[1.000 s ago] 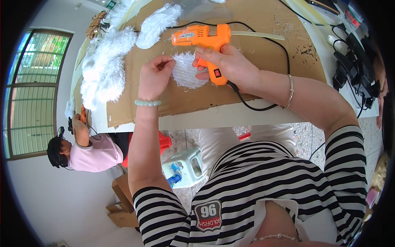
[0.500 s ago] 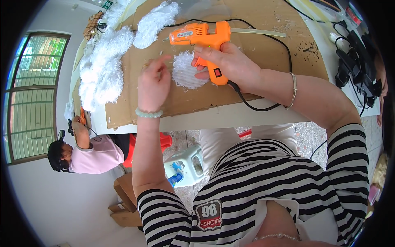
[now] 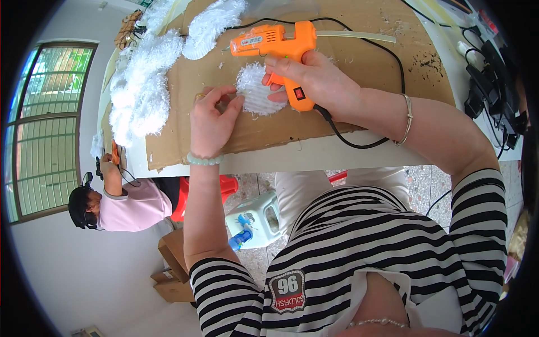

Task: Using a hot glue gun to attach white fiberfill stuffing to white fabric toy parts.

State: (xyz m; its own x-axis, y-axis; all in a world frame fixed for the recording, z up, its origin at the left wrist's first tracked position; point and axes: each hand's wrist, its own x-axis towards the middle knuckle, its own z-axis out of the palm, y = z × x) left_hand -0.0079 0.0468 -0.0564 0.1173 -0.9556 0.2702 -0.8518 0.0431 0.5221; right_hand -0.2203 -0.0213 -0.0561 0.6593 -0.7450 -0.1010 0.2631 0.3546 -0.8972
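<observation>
A small fluffy white fabric piece [image 3: 255, 92] with a ribbed surface lies on the cardboard in front of me. My left hand [image 3: 214, 117] pinches its left edge between thumb and fingertips. In my right hand [image 3: 317, 84] is an orange hot glue gun [image 3: 300, 53], gripped by its handle with the nozzle pointing left. A pale glue stick [image 3: 359, 36] sticks out of its back end. The gun hangs above the fabric piece, and my right fingers hide part of the piece's right side.
A heap of fluffy white pieces [image 3: 140, 92] covers the table's left side, with another piece [image 3: 213, 28] behind. The gun's black cord [image 3: 359, 147] loops over the cardboard sheet [image 3: 185, 129]. Black power adapters [image 3: 488, 78] crowd the right. A co-worker in pink [image 3: 137, 205] sits at left.
My left hand has moved right and its fingertips have come onto the fabric piece's edge. The glue gun has stayed in my right hand, shifting slightly.
</observation>
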